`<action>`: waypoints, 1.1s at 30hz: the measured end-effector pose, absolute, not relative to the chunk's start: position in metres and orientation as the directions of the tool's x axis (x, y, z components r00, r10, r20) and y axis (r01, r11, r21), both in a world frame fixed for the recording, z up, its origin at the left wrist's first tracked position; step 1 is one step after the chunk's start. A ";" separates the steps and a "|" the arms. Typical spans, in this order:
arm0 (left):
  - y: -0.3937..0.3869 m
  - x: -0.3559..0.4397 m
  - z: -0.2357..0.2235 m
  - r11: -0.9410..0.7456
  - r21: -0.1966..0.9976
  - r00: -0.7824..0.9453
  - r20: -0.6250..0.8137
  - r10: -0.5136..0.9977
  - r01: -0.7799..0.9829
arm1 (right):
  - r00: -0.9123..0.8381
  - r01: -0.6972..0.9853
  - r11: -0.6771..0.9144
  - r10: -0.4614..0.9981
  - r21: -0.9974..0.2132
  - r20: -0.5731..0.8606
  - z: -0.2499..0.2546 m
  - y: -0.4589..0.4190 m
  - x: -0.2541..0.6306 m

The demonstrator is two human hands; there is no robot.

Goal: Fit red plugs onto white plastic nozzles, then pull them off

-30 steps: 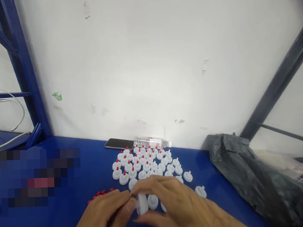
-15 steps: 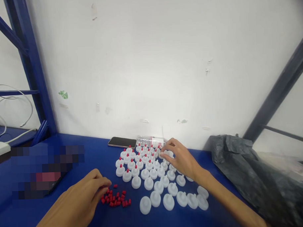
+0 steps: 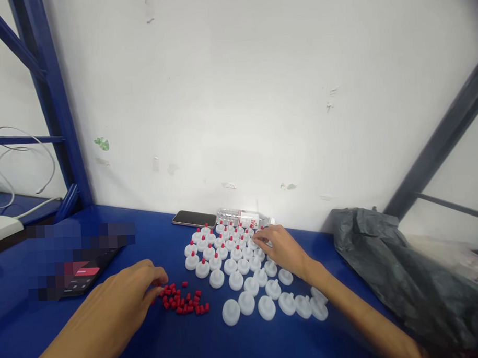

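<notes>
My right hand (image 3: pixel 278 245) reaches to the back right of a cluster of white round nozzle lids (image 3: pixel 236 280). Its thumb and fingertips pinch together at the nozzle of one lid; whatever lies between them is hidden. Small red caps sit on the nozzles of the lids at the back and left, while the front and right ones have bare nozzles. My left hand (image 3: pixel 139 287) rests at the left edge of a loose pile of small red caps (image 3: pixel 182 301). Its thumb and index finger are slightly apart, with no cap visible between them.
Behind the lids lie a phone (image 3: pixel 194 218) and a clear plastic bottle (image 3: pixel 244 218) on its side, near the white wall. A dark device (image 3: pixel 93 270), partly blurred out, lies at left. A grey plastic bag (image 3: pixel 377 247) covers the right of the blue table (image 3: pixel 155 239).
The view has shifted a little. My left hand has drawn back slightly left from the red caps. My right hand stays at the back lids, its fingertips lower and closer together.
</notes>
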State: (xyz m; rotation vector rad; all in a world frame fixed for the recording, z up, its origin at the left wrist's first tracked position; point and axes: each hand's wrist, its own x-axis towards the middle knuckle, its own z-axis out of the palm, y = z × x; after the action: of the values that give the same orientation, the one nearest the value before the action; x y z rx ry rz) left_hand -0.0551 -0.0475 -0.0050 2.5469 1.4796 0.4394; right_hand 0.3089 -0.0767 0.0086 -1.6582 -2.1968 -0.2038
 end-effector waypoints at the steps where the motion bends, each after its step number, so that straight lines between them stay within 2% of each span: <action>1: -0.047 -0.056 -0.006 -0.498 0.268 0.470 0.166 0.867 0.825 | -0.237 0.950 0.295 0.896 -0.103 0.376 0.008 -0.076 0.308; 8: -0.043 -0.058 -0.011 -0.491 0.231 0.475 0.126 0.871 0.840 | -0.166 0.978 0.204 0.899 -0.052 0.405 0.013 -0.080 0.306; 14: -0.045 -0.046 0.000 -0.420 0.146 0.431 -0.054 0.901 0.896 | -0.105 0.994 0.109 0.913 0.012 0.394 0.017 -0.082 0.312; 22: -0.052 -0.035 0.010 -0.434 0.134 0.451 -0.142 0.881 0.891 | -0.195 0.981 0.186 0.939 0.059 0.283 0.009 -0.080 0.315; 27: -0.046 -0.043 0.002 -0.452 0.176 0.467 -0.048 0.883 0.874 | -0.239 0.969 0.244 0.922 0.022 0.305 0.010 -0.080 0.314; 33: -0.056 -0.038 0.016 -0.475 0.251 0.453 0.145 0.880 0.843 | -0.158 0.974 0.221 0.833 -0.057 0.531 0.025 -0.088 0.309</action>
State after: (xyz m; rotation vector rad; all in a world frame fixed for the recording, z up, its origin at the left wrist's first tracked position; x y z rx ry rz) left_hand -0.0377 -0.0558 0.0155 2.5532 1.5253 0.3846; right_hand 0.3085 -0.0878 0.0248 -1.6633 -2.0477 -0.4155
